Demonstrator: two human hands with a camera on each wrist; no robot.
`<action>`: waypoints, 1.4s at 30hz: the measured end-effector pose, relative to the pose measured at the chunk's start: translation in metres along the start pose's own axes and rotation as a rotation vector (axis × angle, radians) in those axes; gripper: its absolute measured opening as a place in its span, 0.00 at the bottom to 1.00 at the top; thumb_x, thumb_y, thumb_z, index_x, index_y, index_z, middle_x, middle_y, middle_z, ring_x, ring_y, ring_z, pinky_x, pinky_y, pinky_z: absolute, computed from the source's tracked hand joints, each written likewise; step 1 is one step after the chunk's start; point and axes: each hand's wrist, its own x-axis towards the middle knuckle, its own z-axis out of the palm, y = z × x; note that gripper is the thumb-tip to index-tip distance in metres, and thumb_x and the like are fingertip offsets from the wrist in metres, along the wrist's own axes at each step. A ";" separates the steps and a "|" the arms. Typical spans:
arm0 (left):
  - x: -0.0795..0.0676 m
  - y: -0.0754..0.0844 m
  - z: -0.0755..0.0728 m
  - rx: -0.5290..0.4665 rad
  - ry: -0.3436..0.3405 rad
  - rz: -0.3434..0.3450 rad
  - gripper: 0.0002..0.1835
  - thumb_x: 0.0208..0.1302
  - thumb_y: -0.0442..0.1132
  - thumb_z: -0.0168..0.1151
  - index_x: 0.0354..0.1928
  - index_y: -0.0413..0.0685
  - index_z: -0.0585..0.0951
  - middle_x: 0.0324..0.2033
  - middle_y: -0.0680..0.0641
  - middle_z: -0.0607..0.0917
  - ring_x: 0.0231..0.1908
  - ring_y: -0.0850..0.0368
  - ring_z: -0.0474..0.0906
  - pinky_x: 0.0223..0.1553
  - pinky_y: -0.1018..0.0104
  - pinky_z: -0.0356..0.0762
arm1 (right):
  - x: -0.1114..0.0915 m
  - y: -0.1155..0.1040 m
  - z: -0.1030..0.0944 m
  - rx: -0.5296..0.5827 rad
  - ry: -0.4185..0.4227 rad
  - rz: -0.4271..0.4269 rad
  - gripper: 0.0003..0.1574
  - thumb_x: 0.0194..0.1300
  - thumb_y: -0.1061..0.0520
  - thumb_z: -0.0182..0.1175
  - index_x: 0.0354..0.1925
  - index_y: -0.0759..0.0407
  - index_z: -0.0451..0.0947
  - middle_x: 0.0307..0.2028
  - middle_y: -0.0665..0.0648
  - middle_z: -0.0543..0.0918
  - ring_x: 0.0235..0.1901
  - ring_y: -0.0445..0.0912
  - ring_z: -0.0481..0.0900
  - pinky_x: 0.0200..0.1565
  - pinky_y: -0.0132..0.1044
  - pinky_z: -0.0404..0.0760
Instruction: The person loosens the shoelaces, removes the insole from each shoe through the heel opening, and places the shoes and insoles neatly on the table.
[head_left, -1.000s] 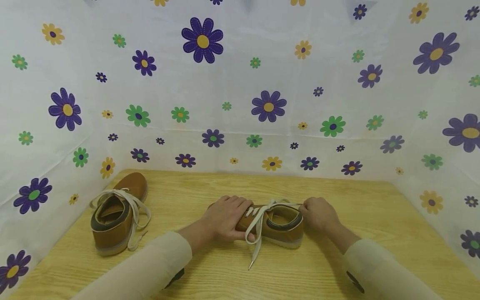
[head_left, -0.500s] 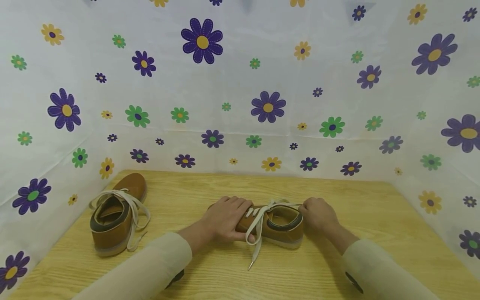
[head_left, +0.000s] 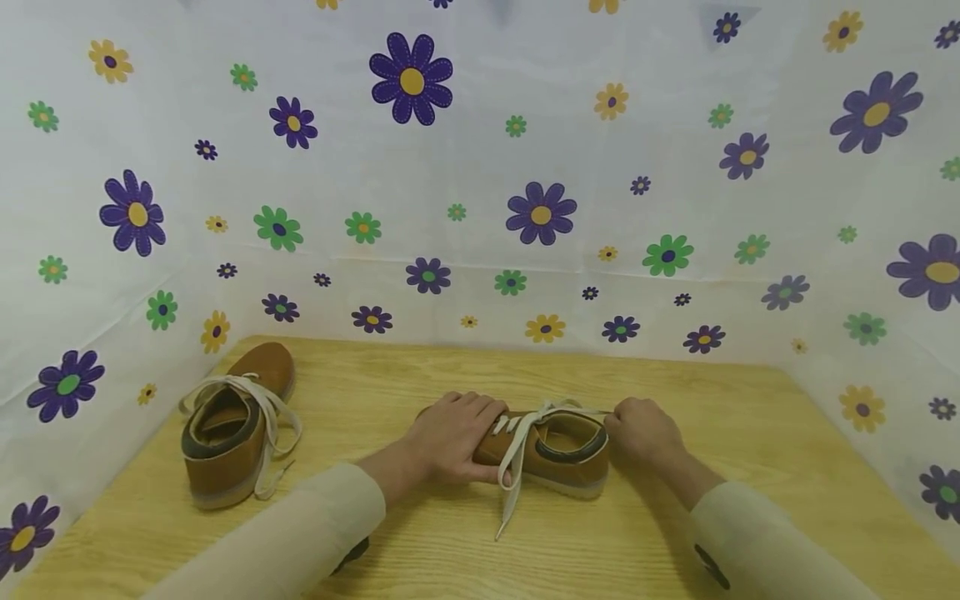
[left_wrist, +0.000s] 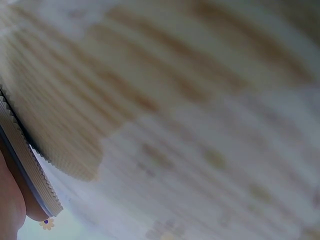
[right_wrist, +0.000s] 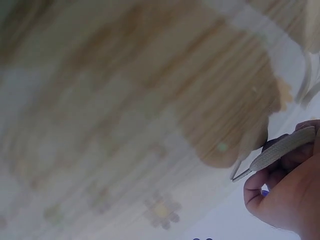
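Right hand (head_left: 645, 431) pinches lace (right_wrist: 283, 148); left hand (head_left: 453, 437) grips shoe (head_left: 558, 471) (second shoe (head_left: 225, 478) well apart, leftward).

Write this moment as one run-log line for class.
left grip: holds center shoe | right grip: holds its lace | other shoe: upright on table, untouched

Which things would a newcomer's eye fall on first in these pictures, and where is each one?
Probably the flowered backdrop, behind and beside the table. Then the middle shoe: the left hand holds its front part, and the right hand grips a lace near its back. The other shoe stands at the table's left side.
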 end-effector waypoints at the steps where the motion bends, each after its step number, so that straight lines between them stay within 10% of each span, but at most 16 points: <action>1: 0.000 0.000 0.000 0.003 -0.001 -0.001 0.54 0.54 0.86 0.41 0.67 0.50 0.68 0.59 0.49 0.78 0.58 0.54 0.74 0.60 0.54 0.71 | 0.000 0.000 0.000 0.002 -0.001 -0.004 0.22 0.66 0.55 0.47 0.16 0.55 0.72 0.17 0.51 0.73 0.19 0.45 0.68 0.21 0.36 0.65; 14: 0.000 0.002 -0.003 0.001 0.005 -0.002 0.49 0.55 0.81 0.49 0.66 0.51 0.69 0.57 0.50 0.79 0.57 0.53 0.75 0.59 0.54 0.72 | -0.004 0.002 0.003 -0.052 0.071 -0.064 0.21 0.67 0.49 0.56 0.19 0.55 0.73 0.19 0.51 0.72 0.22 0.45 0.69 0.23 0.37 0.68; 17: -0.001 0.003 -0.003 -0.017 0.008 0.010 0.49 0.57 0.80 0.48 0.67 0.50 0.69 0.58 0.49 0.79 0.58 0.52 0.75 0.60 0.53 0.72 | -0.004 0.001 0.009 -0.058 0.138 -0.187 0.09 0.64 0.51 0.64 0.34 0.56 0.80 0.32 0.55 0.79 0.35 0.51 0.76 0.36 0.47 0.75; 21: -0.002 0.004 -0.002 -0.032 0.007 0.013 0.48 0.58 0.79 0.47 0.68 0.50 0.68 0.60 0.49 0.78 0.60 0.52 0.74 0.62 0.51 0.71 | -0.003 0.000 0.018 -0.013 0.209 -0.462 0.21 0.56 0.61 0.70 0.49 0.57 0.82 0.43 0.57 0.80 0.47 0.54 0.76 0.48 0.56 0.75; 27: -0.002 0.003 -0.001 -0.032 0.023 0.015 0.48 0.60 0.80 0.45 0.68 0.51 0.68 0.60 0.50 0.78 0.60 0.52 0.74 0.62 0.51 0.71 | 0.000 -0.002 0.021 0.108 0.276 -0.754 0.20 0.59 0.67 0.65 0.51 0.62 0.84 0.44 0.57 0.85 0.45 0.52 0.78 0.49 0.49 0.78; 42: -0.001 0.000 0.001 -0.004 0.042 0.038 0.46 0.61 0.80 0.43 0.68 0.52 0.69 0.59 0.50 0.79 0.58 0.53 0.75 0.60 0.53 0.73 | 0.001 -0.005 0.015 0.200 0.068 -0.731 0.15 0.67 0.63 0.60 0.50 0.58 0.85 0.45 0.52 0.87 0.48 0.45 0.76 0.54 0.46 0.78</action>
